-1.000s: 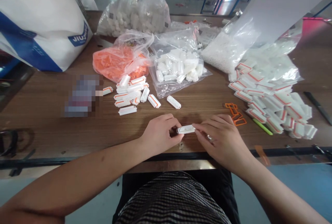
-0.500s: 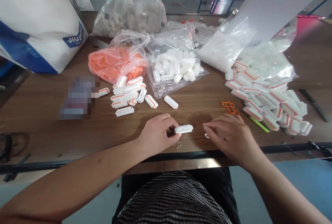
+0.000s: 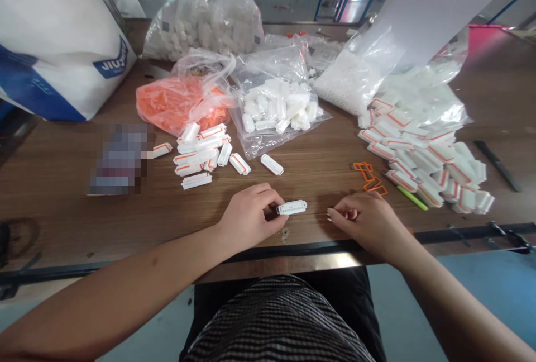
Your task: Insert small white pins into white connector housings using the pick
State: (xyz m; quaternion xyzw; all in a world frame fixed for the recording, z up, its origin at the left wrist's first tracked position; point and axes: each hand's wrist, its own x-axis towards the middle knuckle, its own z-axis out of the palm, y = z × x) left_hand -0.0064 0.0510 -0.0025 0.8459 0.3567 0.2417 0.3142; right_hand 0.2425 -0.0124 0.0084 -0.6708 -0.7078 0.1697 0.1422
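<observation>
Between thumb and fingers, my left hand [image 3: 250, 214] grips one end of a white plastic connector housing [image 3: 292, 207], its slotted face turned up. To its right, my right hand [image 3: 368, 222] is closed in a pinch low over the wood, with a tiny white piece [image 3: 329, 217] at the fingertips. Its exact shape is too small to make out. Just beyond the right hand lie several orange rectangular frames [image 3: 367, 175]. A loose white housing [image 3: 272, 164] rests farther back, beside a pile of housings with orange edging [image 3: 196, 155].
Bags of orange parts [image 3: 180, 102], white housings [image 3: 278, 108] and tiny white pieces [image 3: 349, 80] stand along the back. At right are a heap of orange-edged housings [image 3: 427, 163], a green stick [image 3: 412, 198] and a black tool [image 3: 497, 165]. A big white-blue sack [image 3: 62, 43] stands left.
The right hand's fingers have closed on a tiny white piece that lay on the table. My left hand still holds the housing in nearly the same place. The whole view has shifted slightly.
</observation>
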